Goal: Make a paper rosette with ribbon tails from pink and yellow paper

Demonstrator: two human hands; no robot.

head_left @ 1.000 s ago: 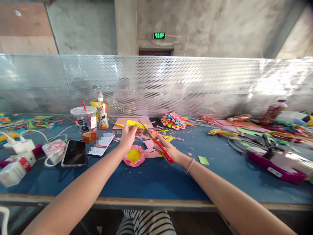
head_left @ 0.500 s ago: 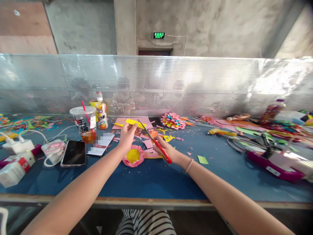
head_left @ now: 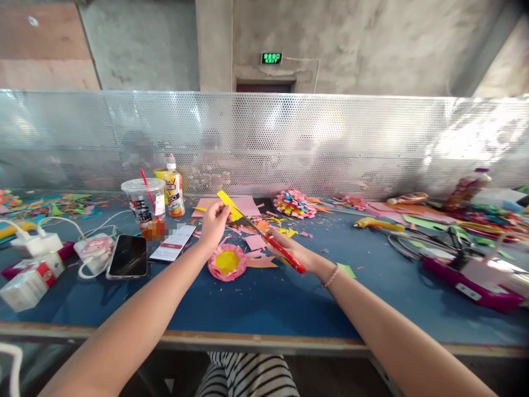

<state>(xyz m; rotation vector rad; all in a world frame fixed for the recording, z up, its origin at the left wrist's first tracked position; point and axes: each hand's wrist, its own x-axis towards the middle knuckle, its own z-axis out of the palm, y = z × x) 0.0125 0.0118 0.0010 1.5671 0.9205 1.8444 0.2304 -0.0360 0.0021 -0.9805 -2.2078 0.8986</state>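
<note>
My left hand (head_left: 214, 221) pinches a small yellow paper strip (head_left: 227, 200) and holds it tilted above the blue table (head_left: 264, 298). My right hand (head_left: 294, 255) grips red-handled scissors (head_left: 273, 243), whose blades reach up to the strip's lower edge. Below the hands lies a pink paper flower with a yellow centre (head_left: 227, 262). Pink, yellow and orange paper scraps (head_left: 256, 241) are scattered around it.
Left of my arm lie a black phone (head_left: 128, 256), a second phone (head_left: 173, 242), a plastic cup with a red straw (head_left: 143, 207), a drink bottle (head_left: 174, 188) and chargers (head_left: 37, 243). A multicoloured paper flower (head_left: 292, 203) sits farther back. Glue gun (head_left: 376, 223) and tools (head_left: 463, 264) are at right.
My left hand turned the yellow strip from flat to tilted upward. My right hand with the scissors shifted slightly right, blades still at the strip.
</note>
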